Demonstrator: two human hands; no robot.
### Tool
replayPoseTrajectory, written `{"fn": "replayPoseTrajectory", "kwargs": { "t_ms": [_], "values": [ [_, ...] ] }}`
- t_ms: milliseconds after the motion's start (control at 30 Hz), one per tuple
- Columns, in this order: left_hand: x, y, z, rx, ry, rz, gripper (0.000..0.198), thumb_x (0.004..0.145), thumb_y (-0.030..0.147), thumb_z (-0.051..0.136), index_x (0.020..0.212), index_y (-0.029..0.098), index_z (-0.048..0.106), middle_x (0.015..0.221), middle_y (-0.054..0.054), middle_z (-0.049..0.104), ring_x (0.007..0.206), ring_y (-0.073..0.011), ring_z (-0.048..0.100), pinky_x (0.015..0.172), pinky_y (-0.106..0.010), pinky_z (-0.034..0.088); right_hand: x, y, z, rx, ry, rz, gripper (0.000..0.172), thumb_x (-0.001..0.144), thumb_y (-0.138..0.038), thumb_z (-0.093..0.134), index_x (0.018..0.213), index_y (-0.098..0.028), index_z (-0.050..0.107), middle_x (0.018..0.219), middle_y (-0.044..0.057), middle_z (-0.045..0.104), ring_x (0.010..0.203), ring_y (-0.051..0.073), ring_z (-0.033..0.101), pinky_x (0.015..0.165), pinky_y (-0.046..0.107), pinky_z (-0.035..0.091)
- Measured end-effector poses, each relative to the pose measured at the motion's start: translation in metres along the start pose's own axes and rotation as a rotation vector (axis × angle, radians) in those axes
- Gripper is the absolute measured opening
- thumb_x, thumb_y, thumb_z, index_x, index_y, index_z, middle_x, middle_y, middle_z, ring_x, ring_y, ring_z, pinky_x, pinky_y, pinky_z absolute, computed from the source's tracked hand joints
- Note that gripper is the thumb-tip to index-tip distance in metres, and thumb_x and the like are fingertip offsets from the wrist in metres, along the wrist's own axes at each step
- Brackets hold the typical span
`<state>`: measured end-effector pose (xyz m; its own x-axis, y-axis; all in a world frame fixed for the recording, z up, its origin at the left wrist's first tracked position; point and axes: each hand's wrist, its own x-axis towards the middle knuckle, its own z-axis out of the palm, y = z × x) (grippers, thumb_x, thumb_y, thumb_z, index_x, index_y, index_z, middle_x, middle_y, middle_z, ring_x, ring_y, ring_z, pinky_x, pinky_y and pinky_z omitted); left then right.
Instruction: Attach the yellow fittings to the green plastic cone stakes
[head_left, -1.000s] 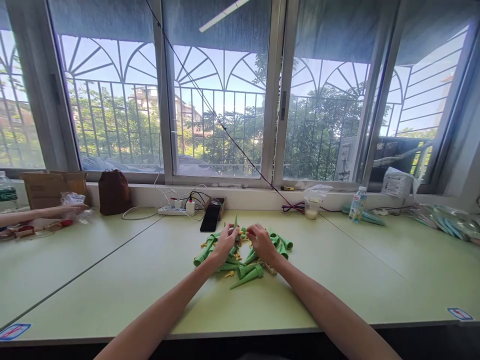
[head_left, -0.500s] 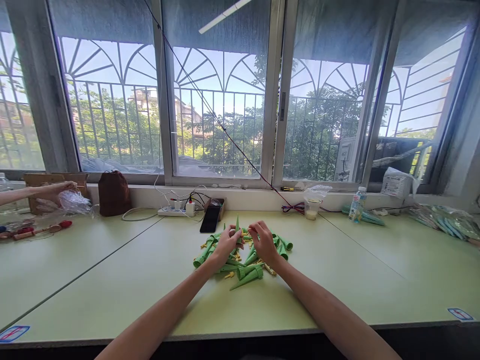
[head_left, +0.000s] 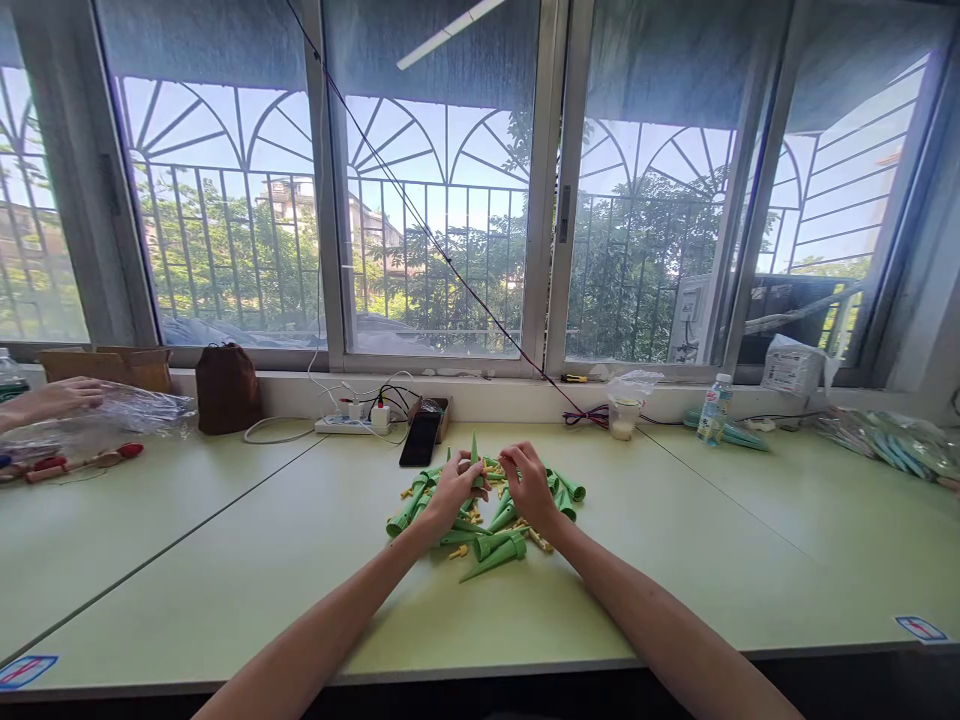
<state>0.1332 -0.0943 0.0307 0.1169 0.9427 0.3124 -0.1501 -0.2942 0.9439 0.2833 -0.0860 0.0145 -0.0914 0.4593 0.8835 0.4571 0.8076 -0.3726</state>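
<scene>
My left hand (head_left: 456, 490) is closed around a green plastic spike (head_left: 474, 447), held upright with its pointed tip above the fingers. Close to its right, my right hand (head_left: 528, 484) has its fingers pinched together. Something small and yellow shows between the two hands, but whether the right fingertips grip it I cannot tell. Around and below both hands lies a loose heap of hollow green cone-shaped spikes (head_left: 496, 556), mixed with small yellow plastic pieces (head_left: 459, 551).
A phone (head_left: 421, 438) leans behind the heap, near a power strip (head_left: 352, 424). A brown pouch (head_left: 228, 390), a plastic cup (head_left: 623, 410) and a bottle (head_left: 714, 410) stand along the back. At left, another person's hand (head_left: 64, 398) touches clear plastic bags.
My hands have barely moved; the spike stays upright in the left. At the far left, the other person's hand has shifted left and the clear plastic is spread wider.
</scene>
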Motion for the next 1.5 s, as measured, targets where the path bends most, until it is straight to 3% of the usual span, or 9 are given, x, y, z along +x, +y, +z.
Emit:
{"fn": "replayPoseTrajectory", "kwargs": {
  "t_ms": [467, 867, 1500],
  "values": [
    [0.000, -0.002, 0.002, -0.036, -0.006, -0.016, 0.035, 0.067, 0.037, 0.070, 0.086, 0.020, 0.046, 0.067, 0.003, 0.056, 0.056, -0.0138, 0.059, 0.050, -0.029, 0.055, -0.001, -0.003, 0.003, 0.017, -0.075, -0.005, 0.014, 0.091, -0.018, 0.048, 0.083, -0.020, 0.060, 0.086, 0.004, 0.053, 0.082, 0.016, 0.054, 0.075, 0.027, 0.043],
    [0.005, -0.009, -0.002, -0.004, 0.036, -0.006, 0.035, 0.069, 0.039, 0.069, 0.087, 0.020, 0.047, 0.068, 0.002, 0.059, 0.057, -0.0136, 0.060, 0.051, -0.028, 0.055, -0.003, -0.001, 0.006, 0.059, -0.146, -0.071, 0.019, 0.092, -0.015, 0.046, 0.097, -0.021, 0.063, 0.096, 0.006, 0.060, 0.088, 0.016, 0.058, 0.079, 0.026, 0.045],
    [0.001, -0.004, 0.001, 0.061, -0.012, 0.065, 0.035, 0.071, 0.043, 0.067, 0.087, 0.019, 0.048, 0.067, 0.002, 0.058, 0.055, -0.0138, 0.060, 0.047, -0.028, 0.055, -0.005, 0.002, 0.006, 0.131, -0.192, 0.046, 0.011, 0.091, -0.024, 0.050, 0.098, -0.018, 0.057, 0.077, 0.002, 0.063, 0.068, 0.015, 0.058, 0.068, 0.025, 0.044]
  ]
}}
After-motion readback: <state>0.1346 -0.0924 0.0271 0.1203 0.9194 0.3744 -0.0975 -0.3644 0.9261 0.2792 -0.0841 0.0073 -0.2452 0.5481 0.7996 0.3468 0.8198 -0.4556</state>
